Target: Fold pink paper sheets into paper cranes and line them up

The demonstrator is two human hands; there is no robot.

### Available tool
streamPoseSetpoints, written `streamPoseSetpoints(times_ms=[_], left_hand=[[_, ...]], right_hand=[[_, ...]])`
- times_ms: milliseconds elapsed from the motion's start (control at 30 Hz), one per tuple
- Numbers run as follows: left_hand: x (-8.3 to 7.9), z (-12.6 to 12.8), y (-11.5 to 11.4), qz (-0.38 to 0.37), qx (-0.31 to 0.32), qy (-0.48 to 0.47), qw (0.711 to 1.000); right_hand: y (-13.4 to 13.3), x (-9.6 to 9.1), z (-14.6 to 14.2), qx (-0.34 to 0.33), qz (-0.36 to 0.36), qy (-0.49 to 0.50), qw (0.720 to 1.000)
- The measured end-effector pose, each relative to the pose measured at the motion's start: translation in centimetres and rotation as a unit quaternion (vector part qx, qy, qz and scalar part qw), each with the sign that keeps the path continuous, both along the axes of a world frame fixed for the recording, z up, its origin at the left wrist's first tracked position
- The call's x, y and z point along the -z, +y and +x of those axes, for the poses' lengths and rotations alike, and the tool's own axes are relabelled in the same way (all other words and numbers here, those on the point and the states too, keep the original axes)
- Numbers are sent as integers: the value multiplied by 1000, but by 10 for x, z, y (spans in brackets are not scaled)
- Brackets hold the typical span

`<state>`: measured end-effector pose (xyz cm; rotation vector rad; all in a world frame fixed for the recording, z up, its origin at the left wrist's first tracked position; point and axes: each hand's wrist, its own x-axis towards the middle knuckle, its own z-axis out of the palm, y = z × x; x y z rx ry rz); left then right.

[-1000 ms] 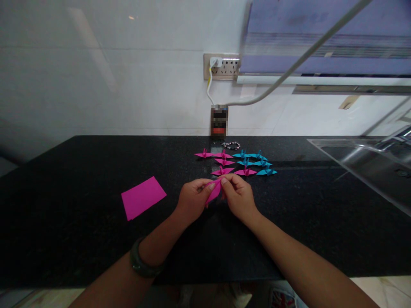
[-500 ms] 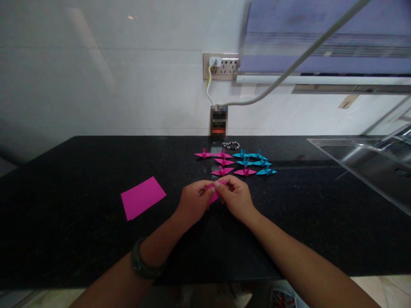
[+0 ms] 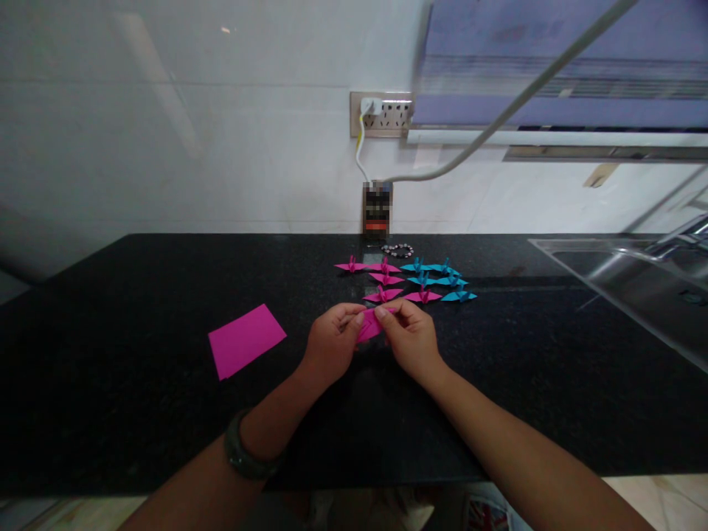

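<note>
A small folded piece of pink paper [image 3: 369, 326] is pinched between my two hands, just above the dark countertop. My left hand [image 3: 333, 341] grips its left side, with the thumb on top. My right hand [image 3: 410, 335] has its right side between thumb and fingers. Right beyond my fingertips stand pink paper cranes [image 3: 423, 296] and blue paper cranes [image 3: 459, 296], several of each, set in rows. To the left of my left hand lies pink origami paper [image 3: 246, 341], flat on the counter.
A beaded bracelet [image 3: 397, 251] lies behind the cranes. Against the wall stands a small box [image 3: 377, 210], blurred out, with cables by it. A wall socket [image 3: 381, 115] holds a white plug. At the right is a metal sink [image 3: 586, 273]. The black countertop [image 3: 138, 310] ends near my forearms.
My hands have turned the pink paper slightly and spread a little apart, so more of its face shows between my thumbs. The cranes and the flat paper have stayed put.
</note>
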<state>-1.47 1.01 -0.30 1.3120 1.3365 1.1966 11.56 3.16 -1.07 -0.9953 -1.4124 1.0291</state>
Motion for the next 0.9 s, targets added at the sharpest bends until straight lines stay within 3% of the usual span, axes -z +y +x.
streamPoseSetpoints(times_ms=[300,533,700,900], left_hand=[[1,0,0,15,-5,6,1000],[-1,3,1,-19,-20,-78,997],[-3,2,0,-58,33,-33,997],[-7,4,-4,-1,30,18,999]], right_hand=[[-1,6,2,29,117,-76,990],[2,7,5,66,93,-74,991],[1,5,4,62,74,-44,994],[-1,1,1,11,90,-45,995]])
